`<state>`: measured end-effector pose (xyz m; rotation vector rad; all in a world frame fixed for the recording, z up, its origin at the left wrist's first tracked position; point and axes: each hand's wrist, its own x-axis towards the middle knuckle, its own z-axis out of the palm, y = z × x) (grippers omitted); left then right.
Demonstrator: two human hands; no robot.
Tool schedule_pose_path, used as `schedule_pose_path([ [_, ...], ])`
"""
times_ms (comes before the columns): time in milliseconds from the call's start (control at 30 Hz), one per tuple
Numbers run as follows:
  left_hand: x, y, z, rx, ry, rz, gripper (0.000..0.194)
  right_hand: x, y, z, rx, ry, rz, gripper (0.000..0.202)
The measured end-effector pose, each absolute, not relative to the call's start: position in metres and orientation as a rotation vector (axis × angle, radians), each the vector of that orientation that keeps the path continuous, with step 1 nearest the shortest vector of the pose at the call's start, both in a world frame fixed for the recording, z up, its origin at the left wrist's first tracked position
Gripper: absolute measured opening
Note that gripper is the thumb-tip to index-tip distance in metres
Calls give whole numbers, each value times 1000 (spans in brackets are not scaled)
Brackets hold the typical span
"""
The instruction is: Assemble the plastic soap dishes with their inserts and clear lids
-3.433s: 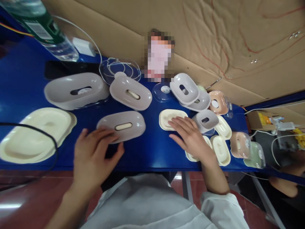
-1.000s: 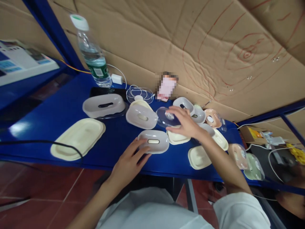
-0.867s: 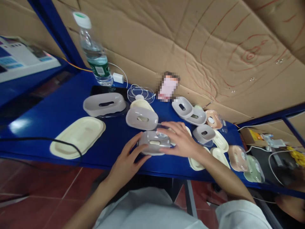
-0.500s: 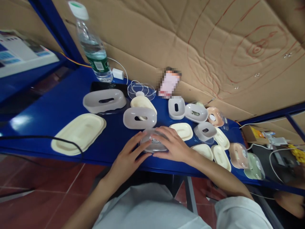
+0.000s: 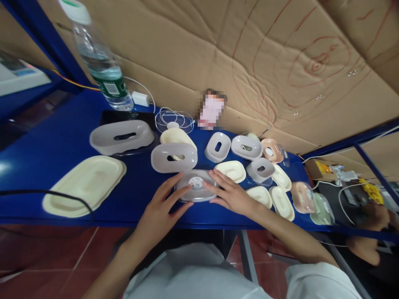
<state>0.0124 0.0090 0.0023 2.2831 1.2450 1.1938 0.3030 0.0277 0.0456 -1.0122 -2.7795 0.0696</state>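
Dish lies long axis left-to-right, gripped between left hand and right hand

Oval lid: clear plastic, smooth, glossy; its round label looks like paper. Large grey dish: opaque plastic, smooth, low sheen. Large cream tray: opaque plastic, smooth, satin. Bottle: clear, shiny plastic. Tabletop: smooth, glossy blue finish. Back panel: matt brown cardboard, creased. Table leg: grey, metal in appearance. Shirt: soft, matt cloth. Floor tiles: smooth, slight sheen.
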Motion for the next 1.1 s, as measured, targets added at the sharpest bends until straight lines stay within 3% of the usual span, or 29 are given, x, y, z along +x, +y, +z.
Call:
schedule_pose_path([
  [133,14,10,3,2244,1281,1163,37,302,39,60,-979,-2793,126,64],
  [300,16,7,4,2213,1307,1126,37,304,111,98,-1203,-2639,3,40],
  [467,16,6,3,2242,1297,1126,36,297,195,107,-1427,-2566,-150,42],
  [633,15,7,4,2285,1261,1141,37,292,225,102,-1552,-2548,-175,39],
  [800,15,8,5,2310,1254,1114,37,288,197,109,-1467,-2552,-134,40],
  [967,14,6,2,2292,1271,1119,40,290,106,104,-1226,-2753,82,42],
  [1100,13,1,4,2303,1247,1046,40,299,28,85,-1294,-2738,108,53],
])
